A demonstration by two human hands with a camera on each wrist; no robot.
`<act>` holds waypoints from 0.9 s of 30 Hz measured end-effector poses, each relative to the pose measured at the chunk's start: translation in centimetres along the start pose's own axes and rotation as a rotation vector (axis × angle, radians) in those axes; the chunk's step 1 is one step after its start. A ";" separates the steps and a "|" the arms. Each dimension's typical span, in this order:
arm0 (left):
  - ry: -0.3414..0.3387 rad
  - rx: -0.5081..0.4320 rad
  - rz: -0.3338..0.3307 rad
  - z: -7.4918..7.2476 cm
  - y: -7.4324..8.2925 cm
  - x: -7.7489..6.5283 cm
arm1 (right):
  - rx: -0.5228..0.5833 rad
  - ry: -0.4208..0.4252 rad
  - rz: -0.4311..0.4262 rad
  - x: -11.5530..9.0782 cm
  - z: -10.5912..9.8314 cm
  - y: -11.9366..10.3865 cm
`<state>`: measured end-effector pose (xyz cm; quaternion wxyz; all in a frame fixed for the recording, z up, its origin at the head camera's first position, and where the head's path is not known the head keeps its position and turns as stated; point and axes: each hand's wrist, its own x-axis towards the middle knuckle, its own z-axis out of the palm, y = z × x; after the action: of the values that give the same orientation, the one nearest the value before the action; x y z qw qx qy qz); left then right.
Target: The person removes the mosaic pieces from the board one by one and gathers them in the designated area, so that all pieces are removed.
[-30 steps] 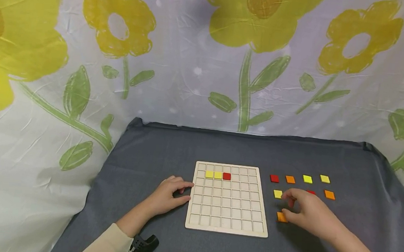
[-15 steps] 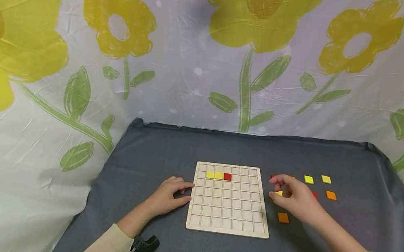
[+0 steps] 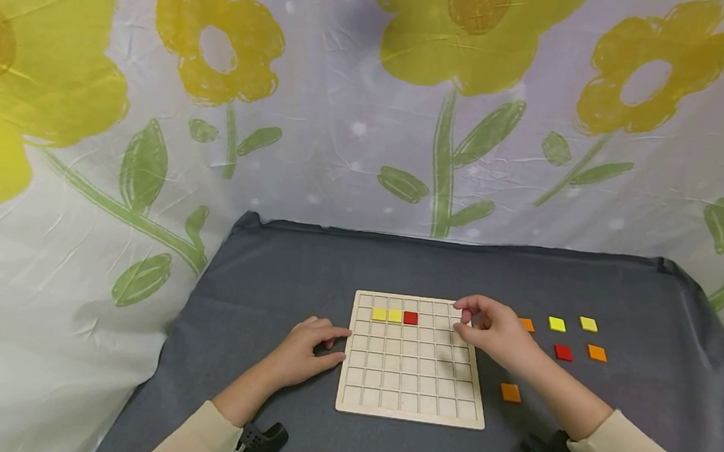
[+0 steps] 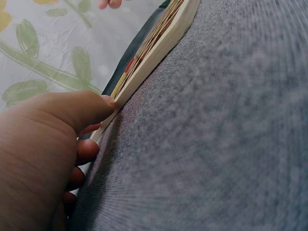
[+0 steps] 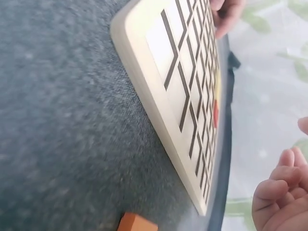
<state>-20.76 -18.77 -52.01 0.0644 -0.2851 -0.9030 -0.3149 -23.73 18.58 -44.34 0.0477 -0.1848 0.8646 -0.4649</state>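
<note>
My left hand rests at the left edge of a pale wooden grid board; in the left wrist view the thumb touches its rim. Two yellow tiles and a red tile sit side by side in its second row. Over the board's upper right corner hovers my right hand. Its thumb and index finger are bent and apart, with nothing visible between them. In the right wrist view its curled fingers show beyond the board, above its surface.
Loose tiles lie right of the board: several orange, such as one orange tile near the lower right corner, a red one, and pale yellow ones. A dark grey cloth covers the table. Behind hangs a flower-print curtain.
My right hand has moved left and away from the loose tiles to above the board's upper right corner. The left hand stays at the board's left edge. The placed tiles are unchanged.
</note>
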 end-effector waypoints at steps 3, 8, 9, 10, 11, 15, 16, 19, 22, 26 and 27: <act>-0.001 0.001 -0.004 0.0 0.1 0.0 | 0.007 -0.006 0.012 0.7 0.4 -0.1; 0.000 -0.005 -0.004 -0.1 0.2 0.0 | 0.048 -0.051 0.034 1.8 1.2 0.0; 0.001 -0.005 -0.004 -0.1 0.3 0.0 | 0.059 -0.062 0.037 2.1 1.3 0.0; 0.002 -0.006 -0.003 -0.1 0.3 -0.1 | 0.070 -0.071 0.039 2.3 1.5 0.1; 0.002 -0.005 -0.003 -0.1 0.3 -0.1 | 0.077 -0.077 0.039 2.6 1.7 0.1; 0.006 0.001 0.003 -0.1 0.2 -0.1 | 0.079 -0.098 0.033 3.7 2.7 0.4; 0.007 0.003 0.004 -0.1 0.1 -0.1 | 0.080 -0.107 0.031 3.9 2.9 0.5; 0.008 0.005 0.007 -0.1 0.1 -0.1 | 0.084 -0.147 0.042 4.5 3.6 0.7; 0.007 0.005 0.009 -0.1 0.1 -0.1 | 0.068 -0.184 0.064 5.0 4.2 1.0; 0.006 0.003 0.011 -0.1 0.1 -0.1 | 0.026 -0.198 0.089 5.6 4.9 1.4; 0.007 0.003 0.010 -0.1 0.1 -0.1 | 0.013 -0.198 0.091 5.7 5.0 1.4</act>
<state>-20.65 -18.81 -51.93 0.0694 -0.2883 -0.9019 -0.3141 -28.10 13.30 -47.81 0.1549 -0.1902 0.8602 -0.4472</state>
